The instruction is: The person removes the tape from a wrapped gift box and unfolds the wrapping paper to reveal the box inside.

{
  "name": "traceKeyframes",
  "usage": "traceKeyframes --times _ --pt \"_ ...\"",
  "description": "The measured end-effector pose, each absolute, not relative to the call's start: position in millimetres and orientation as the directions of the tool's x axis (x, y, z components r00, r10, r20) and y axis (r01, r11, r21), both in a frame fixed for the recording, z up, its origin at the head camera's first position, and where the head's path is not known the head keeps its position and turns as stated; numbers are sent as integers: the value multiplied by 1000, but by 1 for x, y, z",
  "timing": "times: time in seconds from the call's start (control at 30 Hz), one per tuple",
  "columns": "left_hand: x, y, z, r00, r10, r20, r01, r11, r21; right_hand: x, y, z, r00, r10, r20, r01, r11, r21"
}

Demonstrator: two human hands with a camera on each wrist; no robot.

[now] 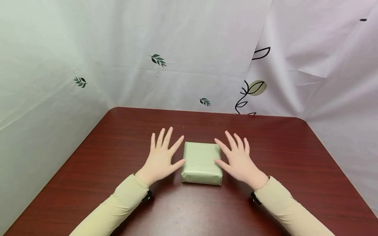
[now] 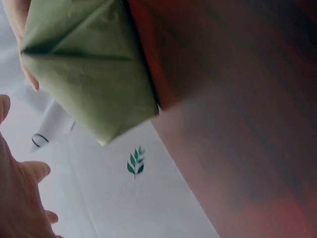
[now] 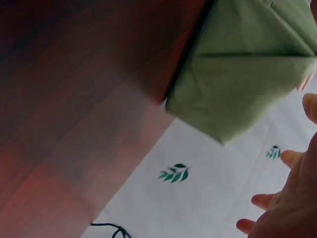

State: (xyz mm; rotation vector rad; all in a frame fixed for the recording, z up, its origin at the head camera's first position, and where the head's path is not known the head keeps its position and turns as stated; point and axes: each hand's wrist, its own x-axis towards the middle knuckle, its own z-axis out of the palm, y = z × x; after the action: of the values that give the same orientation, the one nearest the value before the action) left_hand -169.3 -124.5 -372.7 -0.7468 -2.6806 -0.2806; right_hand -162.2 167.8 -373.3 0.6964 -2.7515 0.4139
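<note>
A small box wrapped in shiny pale green paper lies flat on the dark red-brown table between my two hands. My left hand is spread wide at its left side, thumb tip right at the box's left edge. On the other side my right hand has its fingers fanned out, with the thumb tip overlapping the right edge of the box in the head view. Both palms face down. The wrist views show the folded paper ends of the wrapped box, with creased triangular flaps, beside the fingers of each hand.
The wood-grain table has rounded far corners. White cloth printed with leaves hangs behind the table and along both sides. Dark bands show at the cuffs of my light sleeves.
</note>
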Motion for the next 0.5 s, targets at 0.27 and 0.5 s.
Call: traceKeyframes --times 0.27,0.5 --pt "-162 -113 -375 -722 606 333 664 742 91 -158 158 -376 -756 -579 305 -638 756 -145" --pt "-160 -108 -377 -713 653 254 685 726 56 -154 157 -377 -716 -636 286 -687 715 -130"
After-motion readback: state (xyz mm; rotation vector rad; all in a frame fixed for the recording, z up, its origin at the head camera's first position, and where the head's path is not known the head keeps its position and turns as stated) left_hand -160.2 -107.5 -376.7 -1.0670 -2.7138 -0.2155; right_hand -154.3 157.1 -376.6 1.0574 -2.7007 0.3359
